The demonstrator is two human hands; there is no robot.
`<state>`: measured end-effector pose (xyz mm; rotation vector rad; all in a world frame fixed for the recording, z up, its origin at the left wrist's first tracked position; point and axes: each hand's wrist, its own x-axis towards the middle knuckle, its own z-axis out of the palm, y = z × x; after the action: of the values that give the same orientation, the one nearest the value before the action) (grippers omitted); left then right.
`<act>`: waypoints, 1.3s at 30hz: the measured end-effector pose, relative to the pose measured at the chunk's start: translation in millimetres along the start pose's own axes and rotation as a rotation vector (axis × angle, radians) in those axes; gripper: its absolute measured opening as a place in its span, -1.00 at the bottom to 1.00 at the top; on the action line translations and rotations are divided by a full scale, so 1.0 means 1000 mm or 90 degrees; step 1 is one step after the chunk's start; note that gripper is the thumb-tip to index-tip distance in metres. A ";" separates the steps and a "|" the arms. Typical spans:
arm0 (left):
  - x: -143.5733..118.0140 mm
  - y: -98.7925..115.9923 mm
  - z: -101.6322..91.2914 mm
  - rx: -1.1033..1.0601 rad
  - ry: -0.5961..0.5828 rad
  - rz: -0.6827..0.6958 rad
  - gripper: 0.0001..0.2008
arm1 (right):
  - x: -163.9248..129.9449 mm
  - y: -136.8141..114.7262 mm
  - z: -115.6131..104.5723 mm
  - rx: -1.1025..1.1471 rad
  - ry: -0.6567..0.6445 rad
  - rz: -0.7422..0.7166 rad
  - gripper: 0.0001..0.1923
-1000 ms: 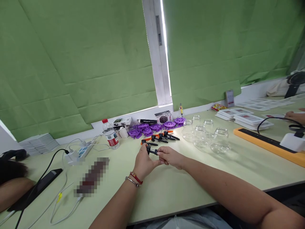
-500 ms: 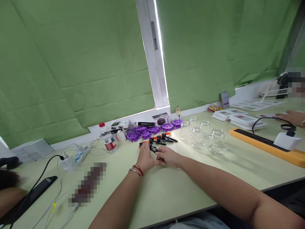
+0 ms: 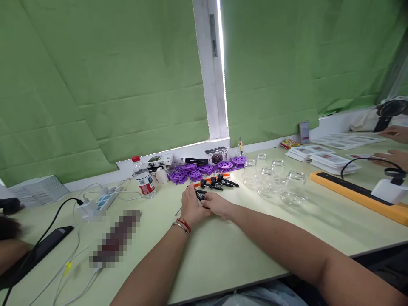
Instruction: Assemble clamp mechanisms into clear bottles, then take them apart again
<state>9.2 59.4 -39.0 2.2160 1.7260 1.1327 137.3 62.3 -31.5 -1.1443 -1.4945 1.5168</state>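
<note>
Here, a small black plastic spring clamp [image 3: 200,196] sits pinched between the two hands just above the pale green tabletop [image 3: 229,250], near the middle of the table; the left hand [image 3: 190,208] is curled around its near end, fingers closed on it, and the right hand [image 3: 216,204] grips it from the other side with thumb and fingertips; much of the clamp is hidden by the fingers, so its long axis can only be judged as lying roughly level and running left to right, and which end is the jaw cannot be told; just beyond lies a loose row of black and orange clamps [image 3: 215,183], seemingly not yet picked up, so the work looks to be at an early point; behind those, purple plastic wheels [image 3: 207,169]; to the right, clear glass jars [image 3: 277,180]; to the left, a plastic water bottle with a red cap [image 3: 143,178].
</note>
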 end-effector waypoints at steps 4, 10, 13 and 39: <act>-0.003 -0.001 0.006 0.070 -0.002 0.039 0.05 | -0.001 0.002 -0.001 0.010 -0.009 -0.003 -0.80; -0.007 0.006 0.011 0.131 0.014 0.039 0.04 | -0.004 0.003 -0.001 0.030 -0.020 -0.002 -0.79; -0.009 0.011 0.009 0.159 0.013 0.039 0.02 | -0.005 0.002 -0.001 0.037 -0.023 0.008 -0.80; -0.014 0.025 -0.009 0.156 -0.019 0.072 -0.22 | -0.010 0.000 -0.006 -0.029 -0.117 -0.031 -0.76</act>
<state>22.6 35.4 -26.3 2.4866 1.8358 0.9473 146.7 55.3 -29.6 -1.0091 -1.6736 1.5981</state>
